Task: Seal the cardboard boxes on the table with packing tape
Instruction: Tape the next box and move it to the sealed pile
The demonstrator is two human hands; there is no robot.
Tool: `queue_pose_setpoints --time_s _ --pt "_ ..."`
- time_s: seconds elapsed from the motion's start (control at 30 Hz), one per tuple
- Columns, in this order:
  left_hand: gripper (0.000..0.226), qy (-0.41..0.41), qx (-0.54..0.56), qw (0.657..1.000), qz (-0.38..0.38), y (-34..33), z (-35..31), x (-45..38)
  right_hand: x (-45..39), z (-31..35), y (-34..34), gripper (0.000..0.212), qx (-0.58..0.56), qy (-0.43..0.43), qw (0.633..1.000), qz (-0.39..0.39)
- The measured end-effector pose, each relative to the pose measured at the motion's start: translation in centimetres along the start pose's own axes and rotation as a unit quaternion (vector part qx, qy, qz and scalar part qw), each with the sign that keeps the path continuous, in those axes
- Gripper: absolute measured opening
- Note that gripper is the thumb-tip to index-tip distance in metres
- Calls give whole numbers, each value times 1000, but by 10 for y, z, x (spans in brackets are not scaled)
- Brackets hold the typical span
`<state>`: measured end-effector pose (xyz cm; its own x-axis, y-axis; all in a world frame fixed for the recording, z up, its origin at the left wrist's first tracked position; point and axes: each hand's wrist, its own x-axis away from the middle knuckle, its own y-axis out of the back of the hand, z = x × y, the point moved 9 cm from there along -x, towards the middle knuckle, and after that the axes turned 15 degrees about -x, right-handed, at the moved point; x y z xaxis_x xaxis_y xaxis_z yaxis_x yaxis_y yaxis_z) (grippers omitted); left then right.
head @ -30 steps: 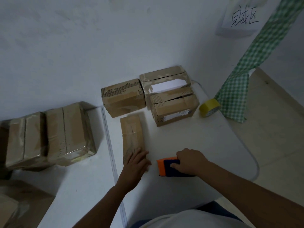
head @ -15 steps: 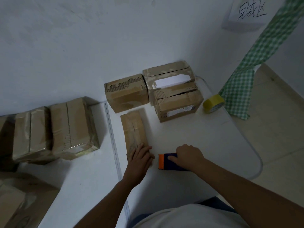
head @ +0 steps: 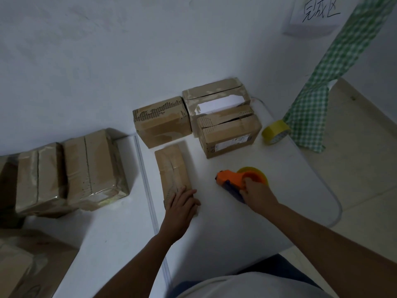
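The left hand (head: 182, 202) lies flat, fingers straight, pressing the near end of a narrow cardboard box (head: 174, 171) at mid-desk (head: 247, 222). The right hand (head: 255, 193) grips an orange tape dispenser (head: 234, 180) just right of that box. To seal well, the tape's free end should probably anchor over the near edge, then run straight along the centre seam while the left hand steadies. Three more boxes (head: 162, 121) stand at the far side, two taped ones (head: 94, 166) at the left, and one loose yellow roll (head: 275, 135) lies far right.
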<state>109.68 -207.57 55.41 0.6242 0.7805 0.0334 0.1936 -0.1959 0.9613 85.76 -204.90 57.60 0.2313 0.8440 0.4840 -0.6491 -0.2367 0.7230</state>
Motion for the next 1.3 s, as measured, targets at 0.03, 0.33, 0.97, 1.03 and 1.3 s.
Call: queue_pose_setpoints --time_s 0.03,0.33,0.97,1.03,1.3 --pt "24 1 1 1000 4 0 0 0 3 7 0 38 9 38 999 -31" --pt "26 11 -4 1000 11 0 0 -2 25 45 -112 43 -439 -123 876 156" --pt "69 -41 -103 990 86 -19 26 18 28 23 -125 12 -550 -125 825 -45" --pt "72 -39 -117 989 78 -19 27 18 28 25 -123 13 -549 -119 826 -43" --pt "73 -48 -219 974 31 -19 21 16 25 25 -118 10 -541 -101 834 -25"
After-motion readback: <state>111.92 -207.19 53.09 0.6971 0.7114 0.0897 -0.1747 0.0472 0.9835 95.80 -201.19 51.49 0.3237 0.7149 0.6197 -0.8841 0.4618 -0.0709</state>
